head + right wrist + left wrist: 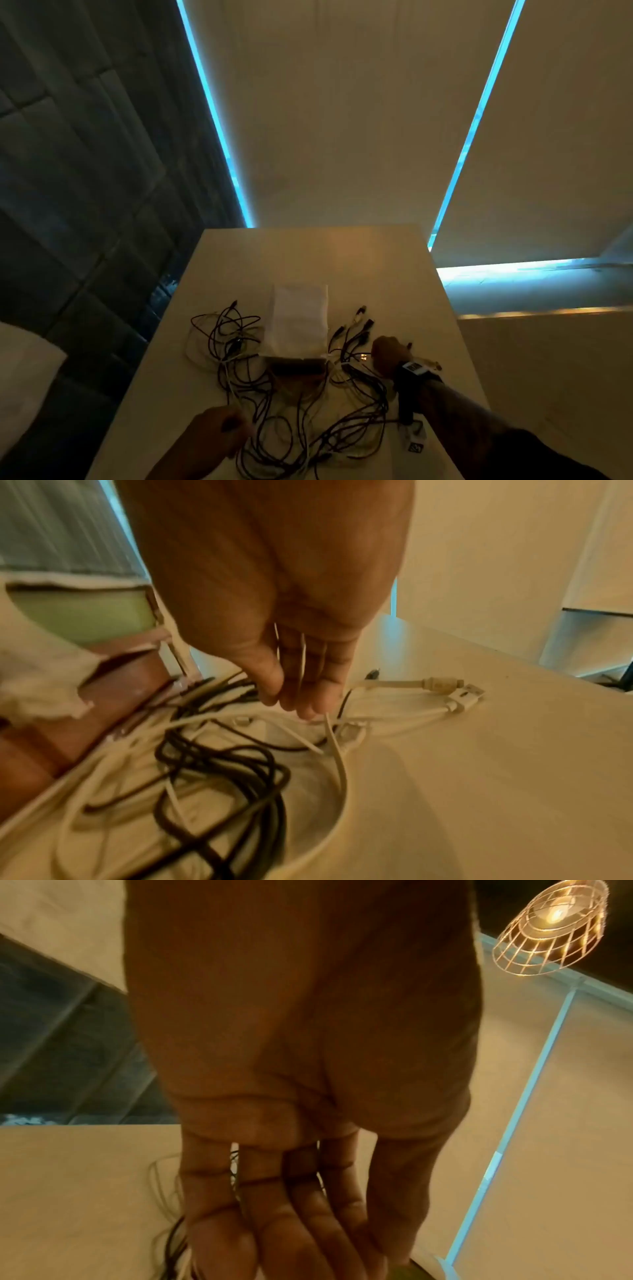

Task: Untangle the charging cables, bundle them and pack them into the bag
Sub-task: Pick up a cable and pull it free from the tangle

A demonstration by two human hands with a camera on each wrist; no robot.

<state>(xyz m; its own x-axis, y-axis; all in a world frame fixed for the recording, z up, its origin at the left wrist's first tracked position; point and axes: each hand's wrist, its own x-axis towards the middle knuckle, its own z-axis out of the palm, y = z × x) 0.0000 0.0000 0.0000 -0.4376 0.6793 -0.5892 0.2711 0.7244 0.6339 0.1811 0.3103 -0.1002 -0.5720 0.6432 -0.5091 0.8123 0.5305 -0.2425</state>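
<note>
A tangle of black and white charging cables spreads over the near half of a pale table. Among them lies a white cloth bag, its mouth facing me. My left hand is at the near left of the tangle. Its fingers are stretched straight down onto the cables, with their tips cut off by the frame. To the right of the bag, my right hand pinches a thin white cable at its bunched fingertips. Black loops lie below, and white USB plugs just beyond.
The table's right edge runs close to my right forearm, where a small white tagged item lies. A white pillow and a dark padded wall are on the left. A wire-cage lamp glows overhead. Bare tabletop stretches beyond the bag.
</note>
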